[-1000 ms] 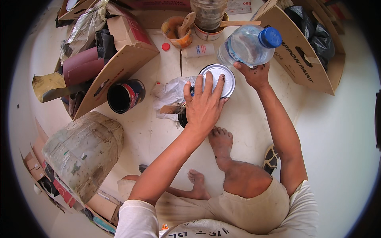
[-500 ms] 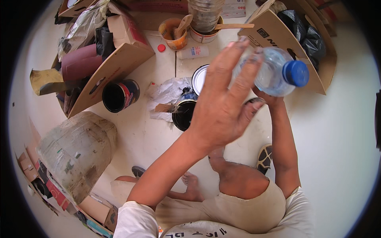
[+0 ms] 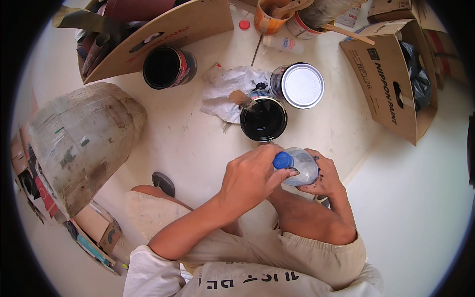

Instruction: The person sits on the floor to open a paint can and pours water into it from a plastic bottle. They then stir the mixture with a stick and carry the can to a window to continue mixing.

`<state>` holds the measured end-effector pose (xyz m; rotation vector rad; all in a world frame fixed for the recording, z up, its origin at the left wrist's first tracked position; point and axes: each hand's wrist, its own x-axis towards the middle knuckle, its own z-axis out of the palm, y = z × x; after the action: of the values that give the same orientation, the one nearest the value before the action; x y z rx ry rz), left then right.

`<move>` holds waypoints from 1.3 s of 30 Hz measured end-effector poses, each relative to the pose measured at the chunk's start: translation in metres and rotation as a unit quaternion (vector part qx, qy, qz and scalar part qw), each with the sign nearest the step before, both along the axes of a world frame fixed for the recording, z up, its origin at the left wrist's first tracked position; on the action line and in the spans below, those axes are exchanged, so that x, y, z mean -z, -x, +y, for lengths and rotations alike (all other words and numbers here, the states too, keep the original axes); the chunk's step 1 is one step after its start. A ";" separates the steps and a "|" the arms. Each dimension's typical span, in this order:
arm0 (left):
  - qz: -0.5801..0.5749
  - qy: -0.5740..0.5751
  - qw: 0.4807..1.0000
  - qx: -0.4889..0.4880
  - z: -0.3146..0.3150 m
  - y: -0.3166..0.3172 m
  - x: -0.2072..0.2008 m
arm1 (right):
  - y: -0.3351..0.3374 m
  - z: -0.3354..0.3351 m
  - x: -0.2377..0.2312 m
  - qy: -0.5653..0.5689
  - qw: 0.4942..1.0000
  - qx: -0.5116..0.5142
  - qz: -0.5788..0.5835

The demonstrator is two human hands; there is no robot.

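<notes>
A clear plastic bottle (image 3: 303,168) with a blue cap (image 3: 283,161) is held low in front of my knees, its cap tilted up and to the left. My right hand (image 3: 326,174), smudged with dark paint, is wrapped round the bottle's body. Fingers and thumb of my left hand (image 3: 252,171) close round the cap. Just beyond my hands stands a tin of black paint (image 3: 269,121), uncovered, with a flat scraper or stick (image 3: 241,99) across its rim. Beside it is a tin with a silvery-white lid (image 3: 303,85).
Crumpled white paper (image 3: 222,91) lies behind the black paint. An uncovered dark tin (image 3: 168,68) stands left, below a cardboard box (image 3: 198,24). Another carton (image 3: 366,69) is at right. Farther back are an orange tub (image 3: 267,20), a small white bottle (image 3: 284,43) and a red cap (image 3: 244,24). A taped bundle (image 3: 84,143) sits left.
The bottle has come down and left, nearer my knees. My left hand, spread in front of it before, now grips its cap. The view has shifted, so the tins and boxes appear higher.
</notes>
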<state>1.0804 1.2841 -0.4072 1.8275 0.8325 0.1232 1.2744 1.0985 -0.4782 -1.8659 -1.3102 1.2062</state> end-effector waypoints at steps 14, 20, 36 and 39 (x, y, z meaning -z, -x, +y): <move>0.076 0.136 0.966 -0.205 0.017 0.057 0.050 | 0.011 0.038 -0.028 0.200 0.972 -0.018 -0.119; 0.072 0.154 0.964 -0.202 0.012 0.064 0.053 | 0.015 0.041 -0.030 0.190 0.973 -0.025 -0.127; 0.067 0.159 0.967 -0.186 0.013 0.068 0.056 | 0.019 0.046 -0.037 0.208 0.967 -0.036 -0.143; 0.061 0.152 0.969 -0.183 0.014 0.068 0.058 | 0.019 0.047 -0.038 0.218 0.965 -0.033 -0.140</move>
<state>1.0120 1.2977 -0.4648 1.3908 1.2027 0.1118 1.2550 1.1455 -0.4399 -2.3935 -1.3386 1.3919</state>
